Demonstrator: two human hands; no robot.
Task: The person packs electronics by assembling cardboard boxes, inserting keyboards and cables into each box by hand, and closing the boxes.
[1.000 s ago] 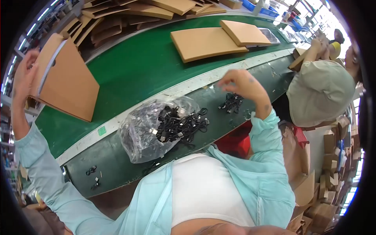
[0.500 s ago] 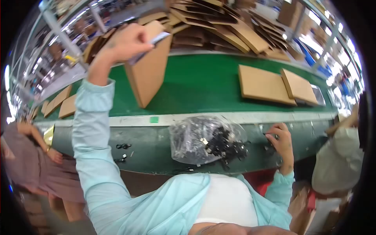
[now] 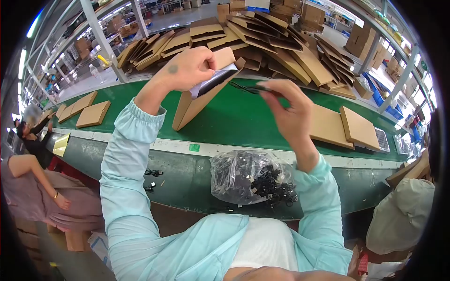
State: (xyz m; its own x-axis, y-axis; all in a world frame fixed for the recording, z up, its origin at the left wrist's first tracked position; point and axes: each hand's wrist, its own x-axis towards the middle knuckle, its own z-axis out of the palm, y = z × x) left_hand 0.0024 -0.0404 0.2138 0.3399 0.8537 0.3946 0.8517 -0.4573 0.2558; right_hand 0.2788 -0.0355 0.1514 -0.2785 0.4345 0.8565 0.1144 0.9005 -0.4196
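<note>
My left hand (image 3: pixel 190 70) is closed on the open top of a brown cardboard box (image 3: pixel 199 110), which stands tilted on edge on the green belt. A white-and-dark flat item (image 3: pixel 213 82) shows at the box's mouth under my fingers; what it is I cannot tell. Close to that opening, my right hand (image 3: pixel 293 110) pinches a thin black cable (image 3: pixel 243 87), its end reaching toward the box. Below, a clear plastic bag (image 3: pixel 229 180) spills a heap of black cables (image 3: pixel 272 185) onto the near bench.
Flat boxes (image 3: pixel 328 124) lie on the belt at right, more boxes (image 3: pixel 93 114) at left. Behind the belt rises a big pile of open cartons (image 3: pixel 281 51). Two small cables (image 3: pixel 152 173) rest on the bench (image 3: pixel 187 175). Other people sit at both sides, one with an arm (image 3: pixel 44 178) showing.
My right hand has risen from the bench beside the bag to the box's opening, carrying a black cable. My left hand and the box's top have shifted right, and the box leans more.
</note>
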